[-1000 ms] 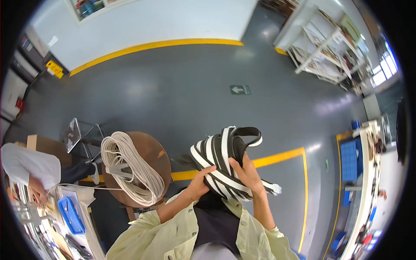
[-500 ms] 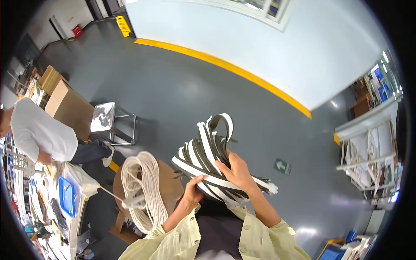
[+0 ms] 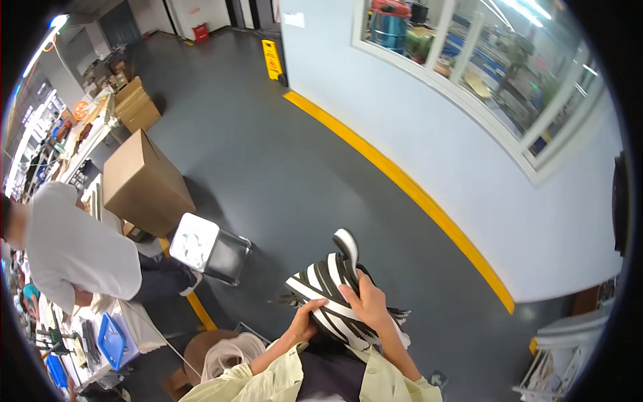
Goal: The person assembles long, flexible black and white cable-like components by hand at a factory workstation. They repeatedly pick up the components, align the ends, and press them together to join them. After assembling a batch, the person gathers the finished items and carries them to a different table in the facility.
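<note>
A thick bundle of black-and-white striped fabric strips (image 3: 315, 287) is held in front of my body, above the floor. My left hand (image 3: 305, 323) grips its left underside, with the thumb resting on top. My right hand (image 3: 368, 305) is closed around the right part, thumb laid across the strips. One strip end curls up in a loop above the bundle. Frayed ends stick out on its left and lower right. Most of the fingers are hidden beneath or behind the strips.
A coil of white cord (image 3: 231, 354) lies at lower left, beside my left forearm. Left of me are a stool (image 3: 195, 242), a large cardboard box (image 3: 144, 181) and a person in a white shirt (image 3: 84, 244) at a worktable with a blue tray (image 3: 112, 340). A windowed wall (image 3: 429, 134) curves along the right.
My view has shifted: the stool and box stand nearer the middle, more of the window shows, and the cord coil has slid toward the lower edge. Both hands still hold the strips.
</note>
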Tool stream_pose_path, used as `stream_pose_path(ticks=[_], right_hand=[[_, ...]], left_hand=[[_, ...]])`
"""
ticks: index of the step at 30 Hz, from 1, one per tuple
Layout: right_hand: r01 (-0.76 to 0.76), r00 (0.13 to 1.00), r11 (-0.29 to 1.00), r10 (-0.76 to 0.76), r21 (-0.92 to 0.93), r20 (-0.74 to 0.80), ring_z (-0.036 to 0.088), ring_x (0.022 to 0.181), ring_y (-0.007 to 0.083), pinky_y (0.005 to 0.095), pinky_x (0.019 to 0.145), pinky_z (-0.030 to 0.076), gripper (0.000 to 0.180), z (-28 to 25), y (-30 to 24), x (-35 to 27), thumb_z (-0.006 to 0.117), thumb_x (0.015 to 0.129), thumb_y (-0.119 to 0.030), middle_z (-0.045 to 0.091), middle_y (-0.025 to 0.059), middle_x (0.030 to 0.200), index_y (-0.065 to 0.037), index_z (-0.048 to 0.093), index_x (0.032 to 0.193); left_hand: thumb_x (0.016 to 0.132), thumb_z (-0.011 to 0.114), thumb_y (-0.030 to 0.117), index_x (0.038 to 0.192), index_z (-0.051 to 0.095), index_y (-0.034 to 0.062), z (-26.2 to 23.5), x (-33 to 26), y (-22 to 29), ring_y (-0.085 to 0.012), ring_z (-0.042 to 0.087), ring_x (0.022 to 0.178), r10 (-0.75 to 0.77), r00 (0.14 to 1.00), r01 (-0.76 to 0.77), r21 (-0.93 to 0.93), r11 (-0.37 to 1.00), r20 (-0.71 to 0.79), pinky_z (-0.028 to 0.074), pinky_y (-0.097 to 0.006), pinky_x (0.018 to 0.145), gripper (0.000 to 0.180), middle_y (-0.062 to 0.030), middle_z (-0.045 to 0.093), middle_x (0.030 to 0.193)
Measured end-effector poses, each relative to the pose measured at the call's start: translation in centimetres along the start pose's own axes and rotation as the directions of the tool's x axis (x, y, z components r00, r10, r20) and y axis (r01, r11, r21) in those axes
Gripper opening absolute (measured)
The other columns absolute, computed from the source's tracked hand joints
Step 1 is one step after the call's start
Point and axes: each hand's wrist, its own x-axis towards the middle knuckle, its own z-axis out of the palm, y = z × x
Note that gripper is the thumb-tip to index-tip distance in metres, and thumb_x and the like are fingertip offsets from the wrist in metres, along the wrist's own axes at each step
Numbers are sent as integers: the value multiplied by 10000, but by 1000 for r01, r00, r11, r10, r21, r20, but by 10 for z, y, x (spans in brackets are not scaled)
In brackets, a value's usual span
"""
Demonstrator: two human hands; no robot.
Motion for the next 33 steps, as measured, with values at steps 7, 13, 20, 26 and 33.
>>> stream_pose_path(ticks=[7,13,20,26,33], right_hand=[[183,959,982,-168,-48,229,630,923,388,447,761,505,586,56,-75,293,608,863,-434,616,225,1080,33,506,1202],[347,796,936,-261,-59,547,613,965,405,454,795,501,623,131,-150,548,570,886,-455,585,243,1154,45,474,1245],[433,853,893,-365,-118,373,636,859,398,454,722,513,586,213,-231,813,568,885,-452,615,238,1055,40,495,1194],[416,887,909,-409,13,216,647,823,402,442,690,523,645,295,-321,1021,607,862,-478,628,253,1015,74,507,1180],[409,862,909,-415,84,292,652,851,397,417,742,528,562,444,-438,1297,610,888,-405,645,267,976,83,546,1158]], left_hand=[[746,675,192,1172,557,35,40,116,212,-312,587,1049,236,935,-298,-229,927,-263,427,-450,985,469,-130,627,1131],[741,664,197,1186,546,46,45,228,411,-305,582,1063,392,869,-484,-349,803,-303,428,-447,983,485,-125,623,1124],[761,671,178,1169,565,64,82,343,688,-275,597,1035,500,816,-555,-148,819,-291,447,-409,958,437,-106,635,1098],[765,666,202,1192,541,18,48,444,937,-287,606,1029,406,880,-453,-186,872,-246,464,-417,948,482,-137,628,1121],[744,647,221,1194,536,17,0,551,1237,-327,601,1018,442,849,-503,-191,843,-288,460,-494,940,507,-155,622,1094]])
